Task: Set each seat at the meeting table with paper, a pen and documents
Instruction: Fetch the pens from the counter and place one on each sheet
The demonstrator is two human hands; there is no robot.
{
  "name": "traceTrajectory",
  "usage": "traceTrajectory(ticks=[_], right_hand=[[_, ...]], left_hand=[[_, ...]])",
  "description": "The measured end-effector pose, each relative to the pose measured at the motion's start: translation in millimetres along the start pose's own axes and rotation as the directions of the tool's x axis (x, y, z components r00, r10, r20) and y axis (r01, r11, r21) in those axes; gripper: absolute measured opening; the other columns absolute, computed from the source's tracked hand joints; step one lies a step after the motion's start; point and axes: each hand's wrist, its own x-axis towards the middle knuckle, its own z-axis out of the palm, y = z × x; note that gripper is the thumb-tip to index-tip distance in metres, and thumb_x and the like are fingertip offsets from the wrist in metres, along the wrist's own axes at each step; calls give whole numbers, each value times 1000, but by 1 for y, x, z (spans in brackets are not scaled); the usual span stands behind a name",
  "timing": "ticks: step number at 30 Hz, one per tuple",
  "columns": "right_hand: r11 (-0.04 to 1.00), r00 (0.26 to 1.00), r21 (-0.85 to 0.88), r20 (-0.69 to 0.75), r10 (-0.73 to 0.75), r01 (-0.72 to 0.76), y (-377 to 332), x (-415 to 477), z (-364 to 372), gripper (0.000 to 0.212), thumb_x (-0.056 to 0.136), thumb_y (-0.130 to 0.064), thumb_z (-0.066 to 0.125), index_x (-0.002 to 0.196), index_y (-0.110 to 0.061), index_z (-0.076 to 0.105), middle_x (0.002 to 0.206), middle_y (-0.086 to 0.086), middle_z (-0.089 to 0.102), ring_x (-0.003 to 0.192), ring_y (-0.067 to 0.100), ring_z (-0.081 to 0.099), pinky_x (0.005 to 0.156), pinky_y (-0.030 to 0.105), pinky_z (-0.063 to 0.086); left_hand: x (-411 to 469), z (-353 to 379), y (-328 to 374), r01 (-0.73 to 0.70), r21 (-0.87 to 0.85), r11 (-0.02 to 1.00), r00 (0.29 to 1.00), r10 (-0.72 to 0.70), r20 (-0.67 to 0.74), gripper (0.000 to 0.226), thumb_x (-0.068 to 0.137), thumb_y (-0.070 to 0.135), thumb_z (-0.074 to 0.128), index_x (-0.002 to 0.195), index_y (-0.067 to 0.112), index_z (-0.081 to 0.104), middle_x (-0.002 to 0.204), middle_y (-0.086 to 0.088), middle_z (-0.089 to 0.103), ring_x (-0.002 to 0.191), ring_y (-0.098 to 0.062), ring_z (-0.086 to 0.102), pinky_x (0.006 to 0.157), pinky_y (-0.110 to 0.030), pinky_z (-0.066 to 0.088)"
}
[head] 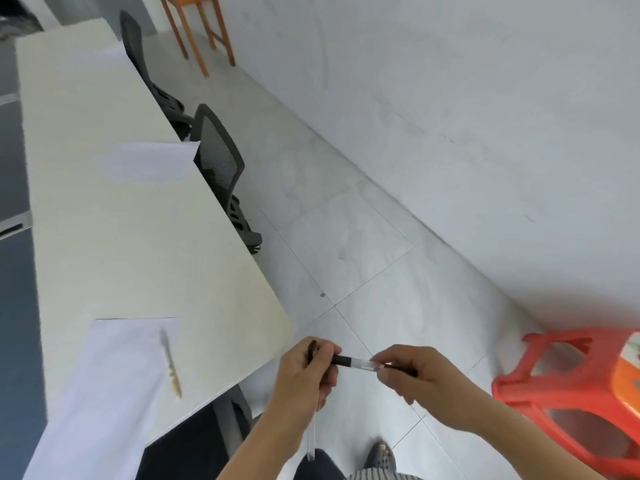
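Note:
My left hand [310, 370] grips the black end of a pen [353, 361] out over the floor, just off the table's near corner. My right hand [414, 374] pinches the same pen's clear barrel from the right. Another clear pen [310, 436] hangs down below my left hand. On the long white table [131, 244], a sheet of paper [114, 375] lies at the nearest seat with a yellowish pen [171, 363] on it. A second sheet [152, 161] lies at the middle seat, in front of a chair. A third sheet [107, 51] shows faintly at the far seat.
Two black mesh office chairs [218, 157] [138, 53] are pushed in along the table's right side. A red plastic stool [571, 393] stands at lower right near the white wall. A wooden chair's legs [201, 32] show at the top. My foot [381, 455] is on the tiled floor.

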Motion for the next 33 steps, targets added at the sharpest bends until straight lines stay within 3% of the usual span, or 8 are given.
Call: traceTrajectory(ticks=[3, 9, 14, 19, 24, 33], right_hand=[[995, 998, -96, 55, 12, -7, 1, 30, -15, 13, 95, -25, 58, 87, -27, 69, 59, -14, 52, 58, 5, 49, 60, 21, 44], [982, 999, -190, -48, 14, -23, -20, 121, -67, 18, 96, -31, 55, 83, -26, 66, 56, -11, 41, 54, 13, 35, 52, 26, 31], [981, 982, -188, -187, 0, -36, -67, 206, -123, 20, 94, -26, 61, 75, -21, 65, 53, -11, 37, 50, 11, 30, 47, 21, 26], [981, 975, -191, -221, -21, -22, -127, 285, -160, 18, 91, -31, 62, 76, -23, 67, 54, -8, 38, 53, 14, 33, 52, 30, 30], [971, 985, -237, -171, -30, -11, -164, 371, -186, 20, 92, -30, 62, 76, -20, 67, 52, -10, 40, 52, 14, 36, 54, 31, 33], [948, 997, -308, 13, -77, 77, -228, 573, -263, 20, 93, -27, 62, 75, -18, 66, 52, -10, 39, 51, 12, 35, 52, 29, 31]], left_hand=[[27, 1, 14, 23, 11, 1000, 998, -22, -65, 18, 98, 13, 50, 90, 5, 64, 54, -5, 50, 40, -10, 32, 40, -21, 23], [112, -33, 42, 47, -61, 997, 963, -61, -262, 15, 97, 13, 51, 94, 8, 65, 54, -4, 50, 39, -9, 31, 39, -19, 23], [194, -58, 87, 53, -145, 988, 948, -96, -304, 15, 96, 12, 50, 94, 6, 64, 54, -5, 51, 41, -10, 30, 40, -19, 21], [263, -77, 163, -5, -152, 988, 950, -42, -308, 14, 96, 12, 52, 94, 6, 64, 54, -3, 51, 42, -11, 30, 40, -22, 20], [324, -97, 221, -78, -166, 983, 931, 12, -365, 15, 96, 12, 50, 93, 6, 64, 56, -5, 51, 40, -11, 30, 39, -21, 21], [458, -108, 291, -98, -301, 949, 836, -85, -543, 17, 96, 12, 52, 94, 0, 64, 54, -7, 52, 38, -11, 29, 39, -18, 18]])
